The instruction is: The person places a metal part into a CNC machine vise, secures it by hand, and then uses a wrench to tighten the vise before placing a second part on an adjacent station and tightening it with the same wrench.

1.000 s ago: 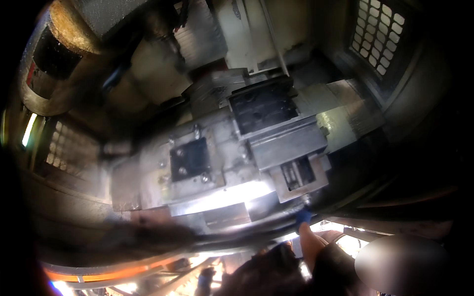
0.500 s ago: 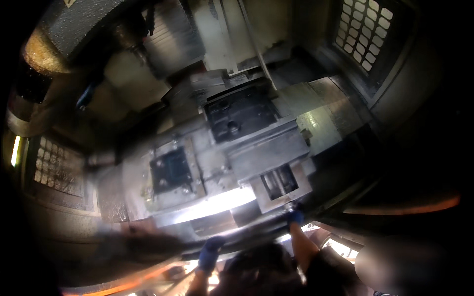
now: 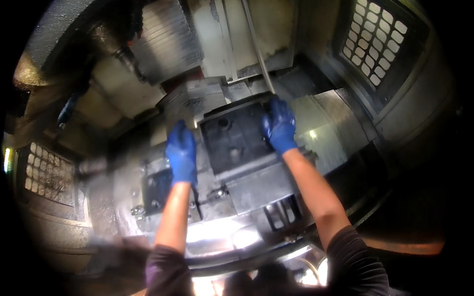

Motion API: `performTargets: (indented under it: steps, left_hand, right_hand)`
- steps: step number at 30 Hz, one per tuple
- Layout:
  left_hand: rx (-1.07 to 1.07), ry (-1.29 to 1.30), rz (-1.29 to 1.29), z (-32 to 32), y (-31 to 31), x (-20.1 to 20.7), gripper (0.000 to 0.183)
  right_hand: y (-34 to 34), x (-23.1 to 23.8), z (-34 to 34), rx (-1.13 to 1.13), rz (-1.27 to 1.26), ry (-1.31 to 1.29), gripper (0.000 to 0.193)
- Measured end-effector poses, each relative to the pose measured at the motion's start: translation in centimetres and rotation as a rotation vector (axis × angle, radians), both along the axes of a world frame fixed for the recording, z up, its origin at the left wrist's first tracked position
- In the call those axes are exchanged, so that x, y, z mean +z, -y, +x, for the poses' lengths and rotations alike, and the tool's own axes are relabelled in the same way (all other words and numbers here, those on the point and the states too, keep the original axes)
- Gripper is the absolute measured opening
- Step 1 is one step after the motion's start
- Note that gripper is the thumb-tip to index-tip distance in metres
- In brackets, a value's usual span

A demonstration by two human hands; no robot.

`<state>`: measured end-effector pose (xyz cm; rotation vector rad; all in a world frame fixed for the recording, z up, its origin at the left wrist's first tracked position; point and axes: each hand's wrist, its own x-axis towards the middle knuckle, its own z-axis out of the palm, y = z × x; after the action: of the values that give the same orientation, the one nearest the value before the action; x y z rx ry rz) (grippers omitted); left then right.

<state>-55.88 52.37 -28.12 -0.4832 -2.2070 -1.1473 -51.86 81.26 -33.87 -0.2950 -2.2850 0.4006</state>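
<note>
While both arms stretch forward into the machine, the dark metal block (image 3: 236, 138) sits square in the middle of the view, clamped low in its grey fixture (image 3: 256, 185) on the machine bed. It is a flat, near-black slab with round holes in its top face, tilted a little in the fisheye picture.

Left hand (image 3: 181, 154), in a blue glove, lies flat just beside the block's left edge, fingers together and pointing away from the person, palm down on the grey metal. It is laid on the surface, not closed on anything; whether the fingertips touch the block itself I cannot tell.

Right hand (image 3: 279, 127), gloved in blue as well, is at the block's far right corner. The fingers curl over the upper right edge of the block, thumb side against its top face, so this hand has hold of the block's rim.

Just beyond the right hand, a thin pale rod (image 3: 256, 47) slants up toward the top of the view. To the right, a ribbed steel cover plate (image 3: 326, 130) catches a small glint of light. Lower left, a smaller dark square plate (image 3: 157, 190) with bolt holes sits near the left forearm. Grilles (image 3: 377, 42) with square openings show at upper right.
</note>
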Motion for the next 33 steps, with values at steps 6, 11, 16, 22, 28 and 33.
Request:
performTargets:
  steps: [6,11,16,22,28,33]
  left_hand:
    - [0.244,-0.064,-0.429,-13.4,-3.7,-5.7,0.043]
    - [0.207,0.357,-0.583,-18.1,-4.0,-11.6,0.055]
    - [0.182,0.178,-0.688,-15.7,-4.2,-6.6,0.055]
    - [0.097,-0.114,-0.457,-1.1,-1.9,-6.9,0.055]
    - [0.027,0.001,-0.552,-0.2,-2.5,-7.0,0.058]
    - [0.077,0.081,-0.506,2.4,-1.9,-8.5,0.059]
  right_hand:
    - [0.9,-4.0,-1.1,0.218,0.152,0.141,0.065]
    - [0.9,-1.5,-1.2,0.4,0.183,0.019,0.067]
    - [1.3,-2.4,-2.1,0.49,0.167,0.079,0.066]
    - [-0.3,0.2,-9.9,0.42,-0.023,-0.114,0.066]
    - [-1.6,-3.3,-20.1,0.242,0.183,0.013,0.061]
    - [-0.9,-5.9,-20.5,0.24,0.103,0.149,0.057]
